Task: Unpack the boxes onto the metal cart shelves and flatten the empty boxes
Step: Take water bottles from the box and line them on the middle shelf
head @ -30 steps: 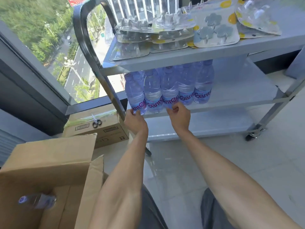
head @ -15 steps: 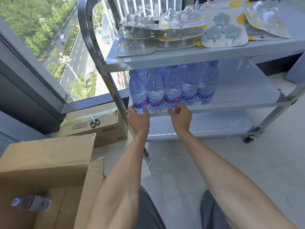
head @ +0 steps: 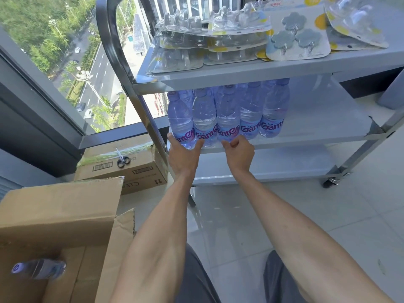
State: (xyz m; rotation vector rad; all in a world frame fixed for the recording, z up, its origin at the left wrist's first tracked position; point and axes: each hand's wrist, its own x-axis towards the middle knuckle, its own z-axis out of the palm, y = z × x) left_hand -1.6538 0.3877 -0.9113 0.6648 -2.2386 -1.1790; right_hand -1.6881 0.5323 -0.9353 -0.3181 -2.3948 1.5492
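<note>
Bottles (head: 227, 114) stood upright in a tight row along the front edge of the cart's (head: 371, 136) middle shelf, at its left end by the handle post, long axes vertical. Both hands were at the bottles' bases, directly in front of them, so any further push would run straight back toward the shelf's rear edge. The left hand (head: 182, 154) lay against the leftmost bottle, fingers spread round its lower part and thumb up along its right side. The right hand (head: 239, 152) sat before the third bottle with fingers curled under at the shelf lip; whether it truly gripped a bottle could not be told. Neither hand was clearly nearer; each was touching or just short of the row.

Five bottles showed in the front row, with more caps behind them, too crowded to count. One more bottle (head: 38, 267) lay on its side in the open box (head: 61, 217) at the lower left, well apart from both hands, nearer the left arm. A second box (head: 131, 169), closed, sat beside the cart with one pair of scissors (head: 122, 161) on top. Packs (head: 297, 38) of hooks overlapped on the top shelf, at least five.
</note>
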